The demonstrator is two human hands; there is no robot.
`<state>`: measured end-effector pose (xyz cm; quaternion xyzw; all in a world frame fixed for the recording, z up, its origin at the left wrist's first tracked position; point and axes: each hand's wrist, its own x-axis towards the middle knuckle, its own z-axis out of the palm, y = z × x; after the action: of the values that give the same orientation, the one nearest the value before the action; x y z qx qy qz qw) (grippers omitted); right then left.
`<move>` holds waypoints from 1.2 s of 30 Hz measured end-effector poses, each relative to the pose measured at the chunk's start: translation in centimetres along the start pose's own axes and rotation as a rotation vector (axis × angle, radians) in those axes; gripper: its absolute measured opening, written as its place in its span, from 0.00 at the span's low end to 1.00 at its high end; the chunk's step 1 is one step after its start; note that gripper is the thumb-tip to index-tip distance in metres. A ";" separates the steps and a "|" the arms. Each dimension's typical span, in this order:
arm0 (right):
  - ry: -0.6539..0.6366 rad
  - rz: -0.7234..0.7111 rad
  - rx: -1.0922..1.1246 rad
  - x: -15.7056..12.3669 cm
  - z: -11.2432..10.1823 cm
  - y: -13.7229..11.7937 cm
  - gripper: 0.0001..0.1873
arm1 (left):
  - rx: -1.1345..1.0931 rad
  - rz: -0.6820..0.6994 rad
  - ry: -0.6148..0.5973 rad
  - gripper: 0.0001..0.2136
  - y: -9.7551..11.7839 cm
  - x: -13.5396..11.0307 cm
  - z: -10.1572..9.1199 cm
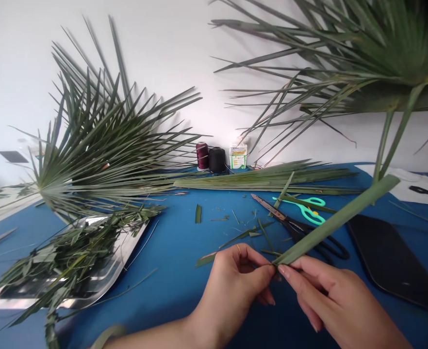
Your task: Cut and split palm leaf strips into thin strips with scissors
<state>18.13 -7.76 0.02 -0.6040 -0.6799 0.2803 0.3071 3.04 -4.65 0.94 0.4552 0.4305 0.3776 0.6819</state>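
Note:
A long green palm leaf strip (pixel 330 228) slants up to the right from between my fingertips. My left hand (pixel 239 276) pinches its lower end between thumb and forefinger. Right beside it, my right hand (pixel 326 291) closes thumb and fingers on the same strip. The fingertips of both hands nearly touch, and the very end of the strip is hidden in them. Behind the strip lie black-handled scissors (pixel 290 224), partly covered by it, and turquoise scissors (pixel 304 211). Loose leaf scraps (pixel 245 235) are scattered just beyond my left hand.
A metal tray (pixel 126 247) heaped with cut leaves stands at left. Palm fans (pixel 101 131) lean on the wall, with more fronds (pixel 392 58) upper right. At the back are a maroon thread spool (pixel 202 156), black spool (pixel 217 160) and white container (pixel 238 155). A black slab (pixel 396 261) lies right.

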 end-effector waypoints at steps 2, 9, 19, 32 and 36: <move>0.004 -0.006 0.001 0.0 0.0 -0.1 0.21 | -0.005 -0.001 0.000 0.06 0.1 0.0 0.0; -0.026 -0.004 -0.004 0.2 0.0 -0.3 0.21 | -0.007 -0.009 0.004 0.05 0.2 -0.1 0.1; -0.024 -0.006 0.005 0.4 -0.1 -0.4 0.21 | -0.033 -0.020 0.004 0.06 0.2 -0.3 0.1; 0.076 -0.081 -0.067 -0.5 0.0 -0.5 0.23 | 0.115 0.105 0.062 0.04 -0.3 -0.6 0.2; 0.130 -0.098 -0.101 -0.5 0.4 -0.6 0.23 | 0.252 0.180 0.104 0.04 -0.6 -1.0 0.2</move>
<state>17.51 -8.31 0.19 -0.6015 -0.7008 0.1904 0.3329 2.96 -5.75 0.62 0.5538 0.4665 0.4032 0.5596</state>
